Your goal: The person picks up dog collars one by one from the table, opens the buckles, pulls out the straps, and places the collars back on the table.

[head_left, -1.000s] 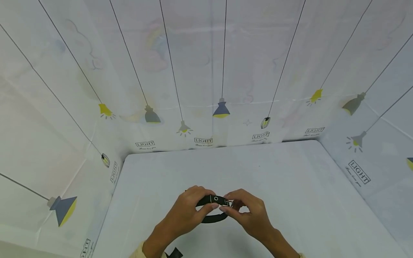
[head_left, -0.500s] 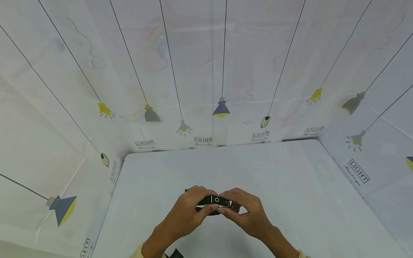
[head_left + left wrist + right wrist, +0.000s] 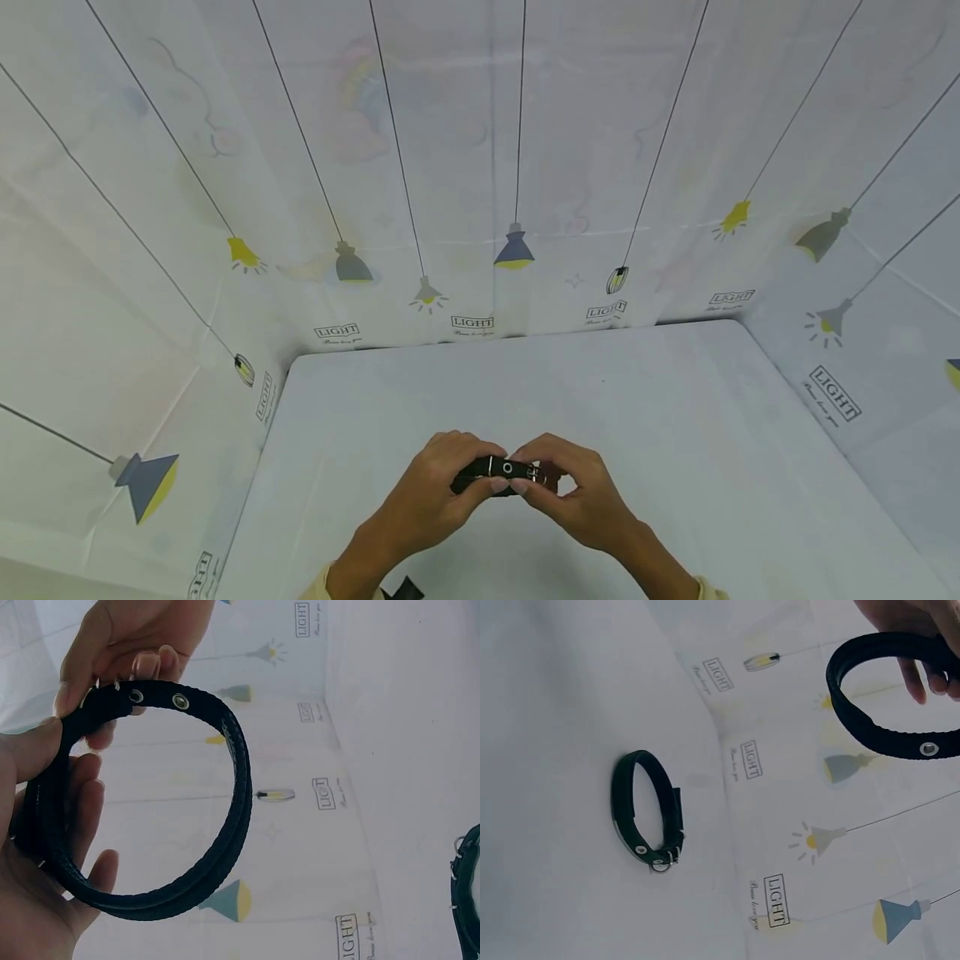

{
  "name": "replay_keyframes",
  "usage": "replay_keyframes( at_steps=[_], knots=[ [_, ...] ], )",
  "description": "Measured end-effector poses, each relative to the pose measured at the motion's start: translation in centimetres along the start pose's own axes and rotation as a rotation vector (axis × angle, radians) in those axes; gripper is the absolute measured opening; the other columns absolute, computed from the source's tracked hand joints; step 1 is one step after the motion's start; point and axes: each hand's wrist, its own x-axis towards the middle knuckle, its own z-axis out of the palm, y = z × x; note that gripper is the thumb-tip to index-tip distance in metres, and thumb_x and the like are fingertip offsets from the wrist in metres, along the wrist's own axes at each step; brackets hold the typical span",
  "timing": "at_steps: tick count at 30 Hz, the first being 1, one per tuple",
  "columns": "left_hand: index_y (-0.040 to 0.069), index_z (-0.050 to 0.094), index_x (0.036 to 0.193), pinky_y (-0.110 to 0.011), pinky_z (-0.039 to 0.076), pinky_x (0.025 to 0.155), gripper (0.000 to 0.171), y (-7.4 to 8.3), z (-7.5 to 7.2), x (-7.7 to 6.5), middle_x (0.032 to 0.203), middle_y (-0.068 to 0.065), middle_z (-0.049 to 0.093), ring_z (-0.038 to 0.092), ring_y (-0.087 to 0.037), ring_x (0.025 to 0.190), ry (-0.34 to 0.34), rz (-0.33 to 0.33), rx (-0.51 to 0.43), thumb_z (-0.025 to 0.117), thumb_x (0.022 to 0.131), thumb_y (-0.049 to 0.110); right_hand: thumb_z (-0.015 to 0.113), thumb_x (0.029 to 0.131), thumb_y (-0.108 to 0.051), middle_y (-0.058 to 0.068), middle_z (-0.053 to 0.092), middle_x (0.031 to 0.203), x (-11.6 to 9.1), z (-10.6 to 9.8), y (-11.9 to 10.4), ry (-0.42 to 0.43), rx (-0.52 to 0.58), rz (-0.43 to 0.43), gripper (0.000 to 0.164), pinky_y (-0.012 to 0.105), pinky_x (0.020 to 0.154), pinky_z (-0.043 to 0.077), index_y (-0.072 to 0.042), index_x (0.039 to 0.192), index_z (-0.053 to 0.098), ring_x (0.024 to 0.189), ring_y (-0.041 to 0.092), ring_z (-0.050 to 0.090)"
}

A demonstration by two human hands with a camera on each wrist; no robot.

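Lamps (image 3: 514,248) pattern walls (image 3: 573,108) around the table (image 3: 540,379) beneath the held collar (image 3: 506,468).

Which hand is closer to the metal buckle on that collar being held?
Right. The right hand pinches the dark collar at its buckle; the left hand grips it farther left.

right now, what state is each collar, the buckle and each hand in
held collar: looped, gripped by both hands
buckle: at the right fingertips, can't tell if fastened
other collar: looped, resting on the white table, not held
left hand: pinching the held collar
right hand: pinching near the buckle
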Motion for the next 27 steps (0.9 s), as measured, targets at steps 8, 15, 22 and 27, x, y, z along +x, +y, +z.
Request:
replay_keyframes(
  at_steps=[8,15,22,27],
  knots=[
    [0.019,0.066,0.114,-0.028,0.050,0.087,0.018,0.0,0.0,-0.1,0.105,0.010,0.069,0.063,-0.005,0.097,0.006,-0.004,-0.028,0.067,0.098,0.028,0.069,0.085,0.011,0.005,0.067,0.100,-0.1,0.0,-0.3,-0.020,0.071,0.027,0.033,0.014,0.054,0.047,-0.005,0.112,0.062,0.070,0.007,0.054],
    [0.016,0.067,0.115,-0.024,0.056,0.084,0.017,0.0,0.0,0.0,0.105,0.006,0.071,0.065,-0.008,0.099,0.015,-0.006,-0.084,0.065,0.099,0.024,0.067,0.085,0.014,0.005,0.067,0.100,0.0,-0.1,-0.7,-0.024,0.106,0.090,0.034,0.020,0.055,0.050,-0.007,0.111,0.062,0.077,0.008,0.057],
    [0.014,0.068,0.114,-0.016,0.054,0.079,0.017,0.0,-0.1,-0.1,0.104,0.004,0.072,0.066,-0.006,0.093,-0.007,0.025,-0.087,0.065,0.100,0.023,0.075,0.085,0.004,0.007,0.067,0.102,0.3,-0.5,-0.2,-0.046,0.061,0.005,0.031,0.015,0.053,0.046,-0.006,0.113,0.065,0.069,0.006,0.053],
    [0.013,0.067,0.117,-0.015,0.052,0.081,0.020,0.1,-0.5,-0.1,0.104,0.005,0.071,0.065,-0.005,0.093,-0.041,0.079,-0.048,0.065,0.100,0.022,0.082,0.086,-0.018,0.002,0.060,0.095,1.2,-1.2,-0.6,-0.077,-0.084,-0.079,0.026,0.007,0.053,0.039,-0.011,0.109,0.072,0.061,0.000,0.044]
  ],
)
